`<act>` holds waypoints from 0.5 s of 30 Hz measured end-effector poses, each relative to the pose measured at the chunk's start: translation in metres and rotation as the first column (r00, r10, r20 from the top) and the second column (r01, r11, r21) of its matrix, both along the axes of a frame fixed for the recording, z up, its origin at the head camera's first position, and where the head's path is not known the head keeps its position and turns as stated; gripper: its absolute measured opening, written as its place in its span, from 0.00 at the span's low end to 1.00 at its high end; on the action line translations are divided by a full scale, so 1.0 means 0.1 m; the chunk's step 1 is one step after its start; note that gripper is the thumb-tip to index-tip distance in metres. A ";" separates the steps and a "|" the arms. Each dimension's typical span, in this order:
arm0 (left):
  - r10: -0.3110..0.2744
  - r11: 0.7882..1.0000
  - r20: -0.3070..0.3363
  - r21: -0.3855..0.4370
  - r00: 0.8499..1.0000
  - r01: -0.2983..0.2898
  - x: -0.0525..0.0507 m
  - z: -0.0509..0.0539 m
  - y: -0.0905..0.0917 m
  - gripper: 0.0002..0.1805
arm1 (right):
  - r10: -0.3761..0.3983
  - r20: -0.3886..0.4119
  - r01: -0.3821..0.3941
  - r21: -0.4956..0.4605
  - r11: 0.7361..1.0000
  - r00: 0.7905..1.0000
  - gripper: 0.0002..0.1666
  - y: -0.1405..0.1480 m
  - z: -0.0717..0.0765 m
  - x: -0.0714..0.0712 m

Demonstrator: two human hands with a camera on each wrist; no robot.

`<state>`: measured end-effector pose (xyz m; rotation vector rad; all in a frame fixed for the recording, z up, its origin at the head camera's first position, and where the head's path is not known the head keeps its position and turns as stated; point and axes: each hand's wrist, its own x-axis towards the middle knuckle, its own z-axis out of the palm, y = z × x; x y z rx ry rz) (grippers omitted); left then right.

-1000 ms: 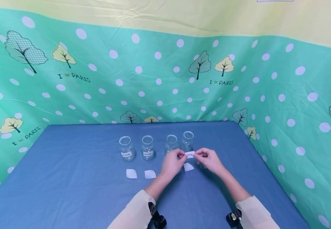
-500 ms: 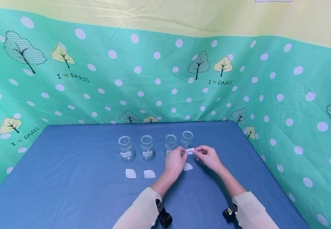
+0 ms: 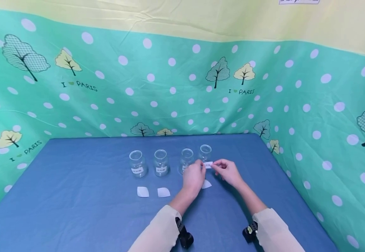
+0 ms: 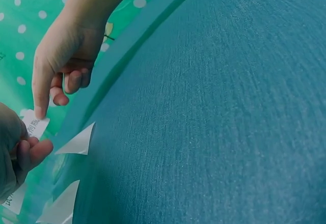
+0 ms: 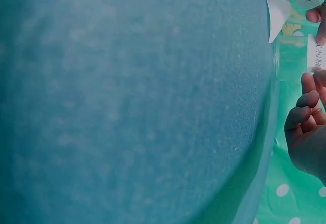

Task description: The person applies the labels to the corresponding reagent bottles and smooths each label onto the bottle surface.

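Note:
Between both hands a small white printed label [image 3: 207, 165] is stretched out in front of the rightmost glass jar [image 3: 205, 152]. My left hand [image 3: 193, 177] pinches its left end, and the fingertips of my right hand [image 3: 230, 173] hold the right end. In the left wrist view the label [image 4: 36, 124] shows dark characters. Whether it touches the glass cannot be made out. Just left, another glass jar [image 3: 187, 158] bearing a label is partly covered by my left hand. Below the hands lies a piece of white backing paper [image 3: 206, 184], partly hidden.
Two more labelled glass jars, a far-left one [image 3: 137, 163] and its neighbour [image 3: 161, 163], stand upright to the left. In front of them lie two white paper pieces, one left [image 3: 143, 191] and one right [image 3: 163, 192]. A patterned green curtain [image 3: 170, 84] borders the blue-covered table [image 3: 84, 210].
Both hands have moved the label slightly forward, closer to the rightmost jar. The left forearm has shifted a little to the right. The jars and paper pieces stay where they were.

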<state>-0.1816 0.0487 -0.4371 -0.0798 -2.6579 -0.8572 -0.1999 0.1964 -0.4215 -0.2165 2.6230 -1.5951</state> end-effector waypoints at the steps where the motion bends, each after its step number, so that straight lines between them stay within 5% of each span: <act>1: -0.001 1.000 -0.010 -0.010 1.000 0.001 0.00 0.00 0.01 0.05 | -0.004 -0.006 0.004 0.005 1.000 1.000 0.12 -0.01 0.02 0.01; 15: 0.021 0.999 -0.040 -0.034 0.999 -0.023 -0.04 -0.07 0.02 0.05 | -0.026 -0.045 0.028 0.048 0.998 0.999 0.12 0.09 -0.33 -0.24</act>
